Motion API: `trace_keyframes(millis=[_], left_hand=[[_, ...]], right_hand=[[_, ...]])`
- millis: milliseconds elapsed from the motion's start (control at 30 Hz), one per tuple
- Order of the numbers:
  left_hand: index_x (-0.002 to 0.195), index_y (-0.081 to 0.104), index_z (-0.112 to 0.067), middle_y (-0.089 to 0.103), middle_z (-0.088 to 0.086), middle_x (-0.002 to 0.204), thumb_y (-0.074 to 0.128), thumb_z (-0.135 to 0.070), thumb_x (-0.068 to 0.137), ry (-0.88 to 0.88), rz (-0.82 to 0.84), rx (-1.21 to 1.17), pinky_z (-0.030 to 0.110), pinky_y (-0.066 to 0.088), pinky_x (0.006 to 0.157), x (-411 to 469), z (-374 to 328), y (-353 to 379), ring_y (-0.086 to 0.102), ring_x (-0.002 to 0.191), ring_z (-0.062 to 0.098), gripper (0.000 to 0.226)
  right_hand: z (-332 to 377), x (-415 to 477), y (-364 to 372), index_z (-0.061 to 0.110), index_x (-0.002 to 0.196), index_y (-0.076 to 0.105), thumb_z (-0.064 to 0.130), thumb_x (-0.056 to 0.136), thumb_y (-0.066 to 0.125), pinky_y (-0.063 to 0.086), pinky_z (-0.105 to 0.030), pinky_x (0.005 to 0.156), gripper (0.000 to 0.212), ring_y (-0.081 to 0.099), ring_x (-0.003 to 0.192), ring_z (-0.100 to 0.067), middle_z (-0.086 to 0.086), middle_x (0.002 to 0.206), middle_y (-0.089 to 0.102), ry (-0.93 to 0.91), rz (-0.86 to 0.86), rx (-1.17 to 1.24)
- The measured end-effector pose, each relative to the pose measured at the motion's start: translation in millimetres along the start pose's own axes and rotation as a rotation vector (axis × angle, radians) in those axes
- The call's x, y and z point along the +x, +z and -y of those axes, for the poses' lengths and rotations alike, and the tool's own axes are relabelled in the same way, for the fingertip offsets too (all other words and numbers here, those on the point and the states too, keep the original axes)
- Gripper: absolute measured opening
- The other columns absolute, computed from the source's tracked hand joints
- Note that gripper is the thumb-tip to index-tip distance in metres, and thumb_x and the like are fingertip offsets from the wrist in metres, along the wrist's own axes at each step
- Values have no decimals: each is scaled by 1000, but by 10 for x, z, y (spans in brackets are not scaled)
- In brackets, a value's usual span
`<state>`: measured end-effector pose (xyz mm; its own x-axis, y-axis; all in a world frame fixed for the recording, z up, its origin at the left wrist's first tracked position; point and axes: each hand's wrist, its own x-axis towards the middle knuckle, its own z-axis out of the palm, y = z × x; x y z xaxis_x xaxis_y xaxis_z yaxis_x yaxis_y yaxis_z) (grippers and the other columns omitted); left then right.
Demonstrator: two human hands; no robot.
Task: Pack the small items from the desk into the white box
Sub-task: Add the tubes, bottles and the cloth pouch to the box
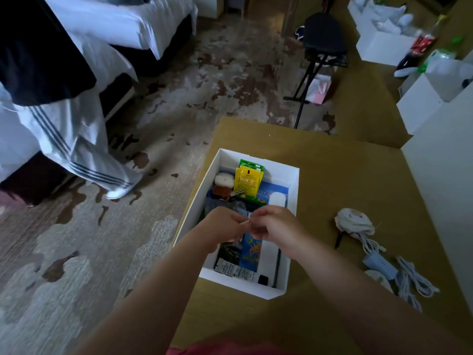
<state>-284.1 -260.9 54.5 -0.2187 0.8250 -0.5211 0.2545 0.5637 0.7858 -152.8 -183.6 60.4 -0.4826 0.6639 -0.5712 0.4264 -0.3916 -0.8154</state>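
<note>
The white box sits on the tan desk, holding several small items: yellow and green packets, a white case, a blue booklet and a tube. My left hand and my right hand meet just above the middle of the box. Both pinch one tiny pale item between their fingertips; what it is I cannot make out.
To the right of the box lie a white bundled cloth with a cord, a pale blue charger and white cables. White boxes stand at the back right. A black stool, a bed and a person's striped trouser leg are on the floor side.
</note>
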Motion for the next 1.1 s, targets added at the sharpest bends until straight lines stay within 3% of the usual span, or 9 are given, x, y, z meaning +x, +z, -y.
trace_keyframes(millis=[133, 200, 300, 400, 500, 700, 833, 1000, 1100], left_hand=[[92, 75, -9, 70, 11, 83, 65, -27, 83, 32, -97, 381, 22, 42, 61, 28, 12, -1, 56, 70, 15, 23], [100, 73, -10, 71, 10, 98, 60, -23, 85, 28, -213, 428, 24, 45, 70, 40, 9, -45, 62, 85, 21, 24], [108, 69, -19, 68, 5, 111, 52, -19, 89, 100, -350, 374, 22, 41, 74, 63, 44, -116, 61, 97, 22, 26], [106, 69, -22, 66, 5, 110, 49, -19, 90, 150, -400, 330, 23, 42, 71, 116, 141, -149, 61, 92, 20, 25], [103, 69, -22, 67, 5, 106, 49, -19, 91, 161, -401, 330, 22, 44, 67, 161, 296, -164, 60, 84, 17, 23], [99, 68, -21, 63, 4, 103, 49, -16, 92, 221, -401, 361, 17, 38, 57, 173, 524, -145, 53, 69, 9, 21], [98, 68, -20, 62, 5, 102, 49, -15, 93, 248, -402, 358, 19, 39, 61, 200, 510, -149, 51, 69, 8, 20], [100, 68, -20, 62, 4, 103, 49, -15, 92, 277, -354, 365, 15, 36, 58, 209, 457, -103, 49, 70, 7, 22], [98, 69, -22, 65, 2, 103, 50, -16, 92, 277, -336, 342, 17, 40, 63, 232, 357, -67, 53, 75, 6, 21]], right_hand=[[-107, 39, 36, 6, 65, 69, -4, 80, 65, 58, -38, 71, 18, 63, 59, -24, -18, 71, 65, 85, -60, -76], [-146, 73, 74, 1, 68, 70, -2, 81, 64, 57, -35, 65, 15, 62, 56, -24, -17, 69, 64, 65, -80, -214], [-207, 102, 174, -5, 84, 73, 0, 82, 62, 56, -43, 83, 12, 67, 78, -32, -23, 88, 70, 16, -41, -433], [-318, 140, 254, 6, 95, 72, 8, 84, 62, 51, -32, 87, 15, 61, 101, -23, -13, 110, 68, -14, -50, -607], [-465, 144, 303, 17, 96, 69, 17, 85, 63, 43, -20, 65, 13, 56, 93, -16, -5, 111, 63, -50, -114, -703], [-519, 155, 403, 16, 67, 55, 23, 82, 66, 33, -18, 46, 20, 55, 66, -6, 3, 67, 52, -76, 11, -1007], [-595, 150, 372, 12, 91, 65, 24, 82, 67, 36, -25, 63, 16, 55, 81, -21, -6, 94, 51, -209, -23, -1152], [-582, 123, 373, 12, 91, 68, 37, 81, 66, 39, -27, 66, 28, 53, 90, -24, -10, 99, 55, -289, -53, -1242], [-455, 36, 325, 9, 91, 67, 29, 84, 64, 41, -28, 67, 22, 54, 91, -24, -9, 98, 53, -344, -60, -1074]])
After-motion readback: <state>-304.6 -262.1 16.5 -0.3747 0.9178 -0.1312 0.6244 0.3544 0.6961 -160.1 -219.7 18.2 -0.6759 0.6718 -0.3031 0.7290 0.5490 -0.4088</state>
